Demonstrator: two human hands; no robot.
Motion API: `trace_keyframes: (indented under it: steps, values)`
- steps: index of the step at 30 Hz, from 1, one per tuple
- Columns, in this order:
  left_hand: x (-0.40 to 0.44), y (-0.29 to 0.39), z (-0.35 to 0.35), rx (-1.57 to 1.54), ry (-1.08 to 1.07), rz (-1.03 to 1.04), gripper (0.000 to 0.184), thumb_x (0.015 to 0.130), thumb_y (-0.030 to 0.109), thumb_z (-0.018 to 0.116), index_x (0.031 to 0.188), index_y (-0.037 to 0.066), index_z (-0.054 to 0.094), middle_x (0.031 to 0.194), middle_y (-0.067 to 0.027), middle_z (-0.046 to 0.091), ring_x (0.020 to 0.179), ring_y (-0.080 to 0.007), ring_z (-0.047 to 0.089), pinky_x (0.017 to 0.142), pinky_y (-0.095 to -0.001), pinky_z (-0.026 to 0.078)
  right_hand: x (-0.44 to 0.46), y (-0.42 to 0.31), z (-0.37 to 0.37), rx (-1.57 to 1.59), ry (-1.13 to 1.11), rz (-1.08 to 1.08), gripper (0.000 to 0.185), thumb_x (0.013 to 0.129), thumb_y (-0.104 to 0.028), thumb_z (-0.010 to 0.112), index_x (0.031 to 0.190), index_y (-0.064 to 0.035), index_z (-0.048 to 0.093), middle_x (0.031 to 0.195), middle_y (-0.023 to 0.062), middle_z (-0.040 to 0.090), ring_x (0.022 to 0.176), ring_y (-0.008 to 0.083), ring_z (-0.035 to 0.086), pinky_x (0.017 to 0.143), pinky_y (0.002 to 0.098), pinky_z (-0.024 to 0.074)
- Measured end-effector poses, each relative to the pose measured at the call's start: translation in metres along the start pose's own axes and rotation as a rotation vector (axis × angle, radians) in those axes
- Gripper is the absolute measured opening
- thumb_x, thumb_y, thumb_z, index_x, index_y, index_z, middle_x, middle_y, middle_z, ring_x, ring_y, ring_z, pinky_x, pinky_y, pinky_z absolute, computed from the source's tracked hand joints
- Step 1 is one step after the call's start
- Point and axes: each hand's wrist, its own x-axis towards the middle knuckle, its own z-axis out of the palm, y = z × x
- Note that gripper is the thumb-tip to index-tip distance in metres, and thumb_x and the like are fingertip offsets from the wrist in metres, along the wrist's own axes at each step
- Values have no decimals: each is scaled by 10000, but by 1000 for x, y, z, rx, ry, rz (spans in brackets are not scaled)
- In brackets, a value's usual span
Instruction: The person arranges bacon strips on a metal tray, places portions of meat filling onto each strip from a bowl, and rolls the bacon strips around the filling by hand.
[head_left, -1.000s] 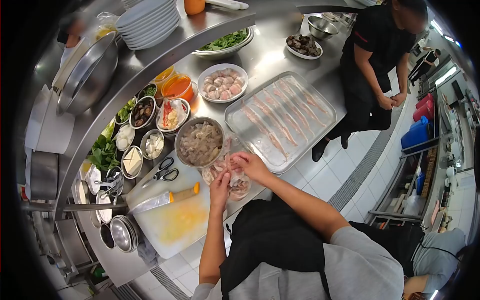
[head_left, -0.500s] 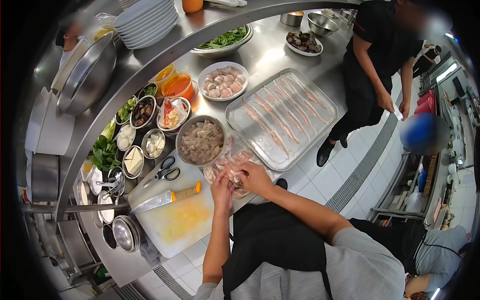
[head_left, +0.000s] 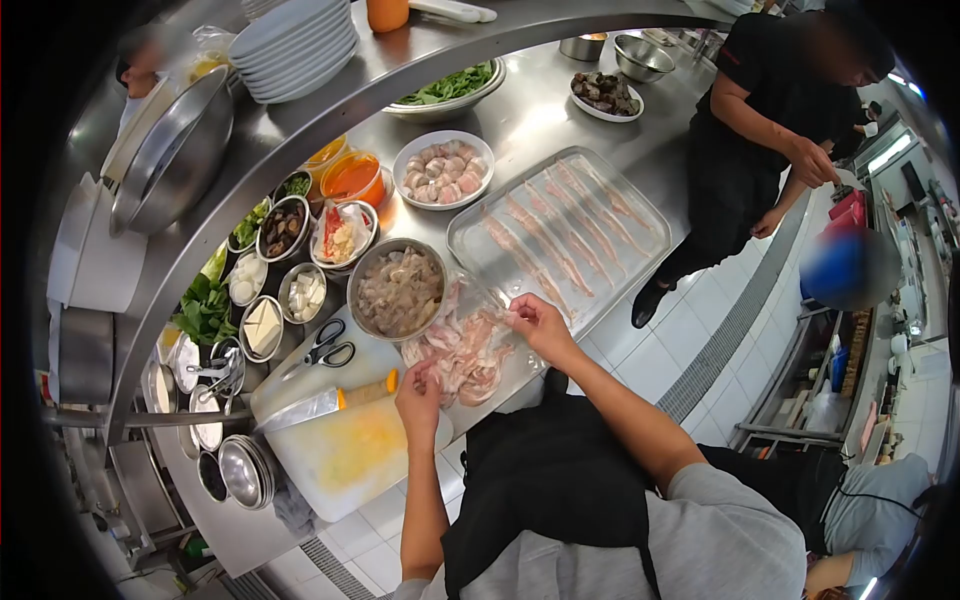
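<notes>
Our left hand (head_left: pixel 419 393) and right hand (head_left: pixel 537 325) are moving apart after meeting over the raw meat pile (head_left: pixel 467 357). We are keeping the left one by its left edge, fingers curling, and the right one by its right edge, fingertips bunching together. We cannot tell what either is pinching. That pile is lying between the shrimp bowl (head_left: pixel 351 292) and the metal tray (head_left: pixel 474 238), a bit nearer us.

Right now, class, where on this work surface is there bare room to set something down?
Bare steel lies between the leafy bowl, the white bowl, the tray and the dark-food plate. The stained cutting board is free below the knife. It is crowded among the small tubs and around the meat, between left hand and right hand.
</notes>
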Motion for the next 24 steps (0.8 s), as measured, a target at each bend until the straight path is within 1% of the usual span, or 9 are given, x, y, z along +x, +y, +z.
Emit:
trace_keyframes:
  steps: [2, 3, 5, 7, 9, 12, 17, 22, 24]
  values:
    - [-10, 27, -7, 577, -20, 288, 364, 841, 63, 668, 1204, 65, 637, 1038, -142, 633, 1003, -294, 610, 862, -404, 506, -5, -13, -5, -128, 0, -87, 101, 858, -64, 682, 941, -34, 634, 869, 51, 666, 822, 126, 641, 747, 290, 518]
    - [-14, 41, -5, 569, -37, 302, 364, 841, 63, 668, 1204, 65, 637, 1038, -142, 633, 1003, -294, 610, 862, -404, 506, -9, -18, -8, -254, -2, -167, 100, 825, -53, 693, 905, -33, 636, 863, 70, 660, 814, 149, 641, 751, 302, 514]
    - [-22, 68, 5, 737, 155, 575, 386, 786, 57, 712, 1167, 91, 664, 1118, -189, 613, 1061, -352, 574, 924, -427, 478, -18, -30, -9, -325, 8, -278, 111, 795, -14, 694, 877, -6, 619, 860, 66, 625, 799, 163, 610, 749, 291, 506]
    - [-21, 80, 19, 691, 128, 656, 382, 786, 85, 736, 1161, 72, 664, 1136, -196, 623, 1082, -335, 583, 931, -415, 474, -30, -43, -5, -375, -93, -429, 139, 767, 2, 703, 870, -8, 612, 845, 82, 614, 784, 177, 614, 735, 303, 510]
    - [-19, 80, 34, 163, -216, 423, 327, 816, 84, 734, 1135, 54, 672, 1106, -166, 655, 1007, -253, 632, 876, -379, 500, -40, -50, 3, -327, -107, -379, 143, 767, 1, 712, 853, -10, 599, 834, 74, 605, 768, 165, 604, 716, 297, 504]
    - [-20, 67, 54, -92, -384, 206, 243, 856, 65, 710, 1094, 23, 683, 1028, -116, 689, 898, -161, 652, 783, -304, 521, -47, -48, 11, -222, -115, -228, 163, 771, -3, 726, 827, -14, 573, 815, 55, 582, 744, 132, 576, 679, 281, 487]
    - [-25, 60, 68, -67, -357, 184, 147, 893, 33, 663, 1034, -5, 682, 933, -75, 693, 824, -104, 638, 700, -243, 511, -46, -39, -5, 128, -148, 30, 182, 820, 19, 705, 903, -40, 553, 788, -33, 508, 717, 44, 483, 655, 218, 432]
    - [-25, 69, 86, 22, -375, 117, 122, 926, 43, 627, 1029, -15, 660, 928, -66, 682, 830, -95, 626, 700, -244, 505, -35, -25, -27, 118, -217, 30, 189, 833, 17, 702, 959, -41, 574, 784, -52, 489, 708, 32, 464, 653, 203, 415]
    - [-26, 78, 99, -175, -395, 117, 130, 949, 62, 603, 1037, -23, 647, 909, -51, 675, 809, -98, 628, 709, -244, 504, -33, -27, -37, 131, -242, 45, 195, 832, 13, 706, 976, -39, 585, 782, -51, 485, 709, 30, 462, 652, 201, 413]
